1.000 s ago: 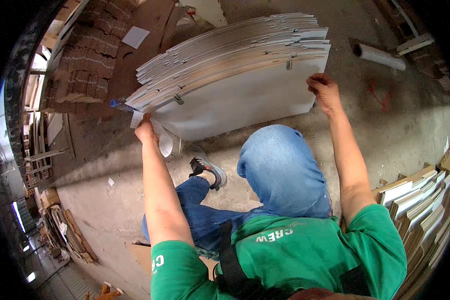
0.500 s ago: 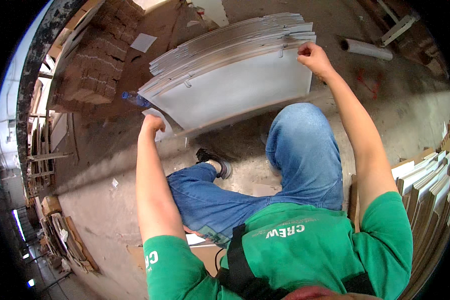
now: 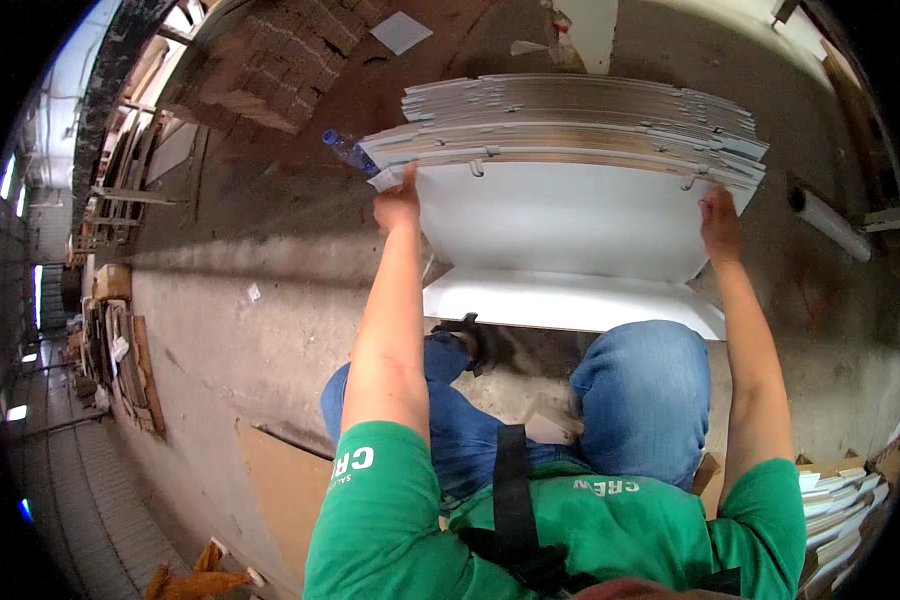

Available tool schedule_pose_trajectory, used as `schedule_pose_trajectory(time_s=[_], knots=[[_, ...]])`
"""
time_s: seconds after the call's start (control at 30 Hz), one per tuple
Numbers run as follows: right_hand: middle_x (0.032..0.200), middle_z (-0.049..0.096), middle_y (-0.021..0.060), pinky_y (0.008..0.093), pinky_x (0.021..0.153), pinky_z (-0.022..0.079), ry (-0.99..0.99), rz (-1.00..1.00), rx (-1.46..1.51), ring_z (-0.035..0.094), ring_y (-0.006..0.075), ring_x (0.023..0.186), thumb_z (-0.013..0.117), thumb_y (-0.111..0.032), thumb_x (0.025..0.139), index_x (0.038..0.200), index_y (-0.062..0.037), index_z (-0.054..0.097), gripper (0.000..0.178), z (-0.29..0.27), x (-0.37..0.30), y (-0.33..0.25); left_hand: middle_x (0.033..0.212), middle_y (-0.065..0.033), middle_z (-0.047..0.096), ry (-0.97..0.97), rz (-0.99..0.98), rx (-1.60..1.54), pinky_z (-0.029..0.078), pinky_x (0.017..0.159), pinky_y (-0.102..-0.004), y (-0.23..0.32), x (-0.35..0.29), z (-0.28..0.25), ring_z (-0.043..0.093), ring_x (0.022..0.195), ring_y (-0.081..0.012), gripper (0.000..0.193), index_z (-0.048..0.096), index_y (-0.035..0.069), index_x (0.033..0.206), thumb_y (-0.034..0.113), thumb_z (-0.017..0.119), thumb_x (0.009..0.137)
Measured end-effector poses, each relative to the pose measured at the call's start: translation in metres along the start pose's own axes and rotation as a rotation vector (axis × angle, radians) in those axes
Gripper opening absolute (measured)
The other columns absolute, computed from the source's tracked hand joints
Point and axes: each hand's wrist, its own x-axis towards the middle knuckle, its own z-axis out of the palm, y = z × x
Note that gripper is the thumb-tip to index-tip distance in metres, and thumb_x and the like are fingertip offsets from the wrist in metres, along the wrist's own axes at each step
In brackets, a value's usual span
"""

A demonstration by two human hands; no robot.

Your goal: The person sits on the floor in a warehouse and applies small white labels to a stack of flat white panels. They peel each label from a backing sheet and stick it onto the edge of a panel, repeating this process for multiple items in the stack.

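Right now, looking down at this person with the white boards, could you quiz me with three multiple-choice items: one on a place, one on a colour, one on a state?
1. Where does the blue plastic bottle lie?
A. On the floor by the left end of the stack of boards
B. On the person's knee
C. On top of the stack

2. What colour is the person's shirt?
A. Red
B. Green
C. Yellow

3. How is the white panel held?
A. By the left hand alone
B. By neither hand, lying flat on the floor
C. By both hands, one at each end

Answers:
1 A, the bottle shows on the floor just beside the stack's left end.
2 B, sleeves and back are green.
3 C, the left hand grips the left edge and the right hand the right edge.
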Motion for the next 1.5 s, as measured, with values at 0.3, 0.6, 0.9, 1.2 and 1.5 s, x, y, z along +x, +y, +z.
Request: schedule_pose_trajectory(time_s=[0.3, 0.6, 0.9, 1.2, 1.5], knots=[[0.084, 0.059, 0.0119, 0.0371, 0.069, 0.045, -0.059, 0.533, 0.412, 0.056, 0.0262, 0.078, 0.065, -0.024, 0.077, 0.086, -0.0035, 0.056, 0.024, -0.086, 0.028, -0.053, 0.1, -0.0099, 0.064, 0.196, -0.03, -0.364, 0.045, 0.082, -0.0358, -0.037, 0.045, -0.01, 0.06, 0.093, -0.0259, 0.052, 0.065, 0.002, 0.096, 0.034, 0.079, 0.058], [0.072, 0.062, 0.0168, 0.0403, 0.068, 0.046, -0.874, 0.377, 0.306, 0.059, 0.0318, 0.07, 0.046, -0.045, 0.086, 0.08, -0.0034, 0.064, 0.046, -0.169, 0.002, -0.083, 0.107, -0.0182, 0.059, -0.213, 0.275, -0.039, 0.04, 0.088, -0.0313, -0.01, -0.046, -0.112, 0.056, 0.099, -0.0229, 0.061, 0.055, -0.008, 0.111, 0.016, 0.075, 0.058], [0.079, 0.061, 0.0022, 0.0255, 0.062, 0.043, -0.388, 0.387, 0.951, 0.051, 0.0096, 0.069, 0.059, -0.011, 0.083, 0.091, -0.0027, 0.062, 0.012, -0.214, 0.021, -0.178, 0.106, -0.0087, 0.06, -0.574, 0.549, -0.746, 0.045, 0.083, -0.0259, 0.092, -0.184, -0.133, 0.057, 0.092, -0.0145, 0.04, 0.058, 0.001, 0.111, -0.001, 0.067, 0.071], [0.082, 0.056, 0.0048, 0.0306, 0.064, 0.044, -0.04, -0.341, 0.724, 0.05, 0.0213, 0.077, 0.069, -0.008, 0.069, 0.086, -0.0069, 0.063, 0.018, -0.217, 0.087, -0.258, 0.106, -0.0074, 0.061, -0.743, 0.643, -0.752, 0.046, 0.078, -0.0226, 0.119, -0.212, -0.123, 0.056, 0.089, -0.0102, 0.039, 0.059, 0.001, 0.11, -0.002, 0.065, 0.071], [0.08, 0.052, 0.0066, 0.0329, 0.064, 0.045, -0.096, -0.411, 0.652, 0.05, 0.0238, 0.08, 0.067, -0.006, 0.068, 0.078, -0.0057, 0.058, 0.013, -0.19, 0.087, -0.27, 0.103, -0.0071, 0.062, -0.786, 0.585, -0.644, 0.046, 0.078, -0.0232, 0.116, -0.211, -0.119, 0.057, 0.09, -0.0102, 0.034, 0.059, -0.001, 0.109, -0.001, 0.061, 0.075]])
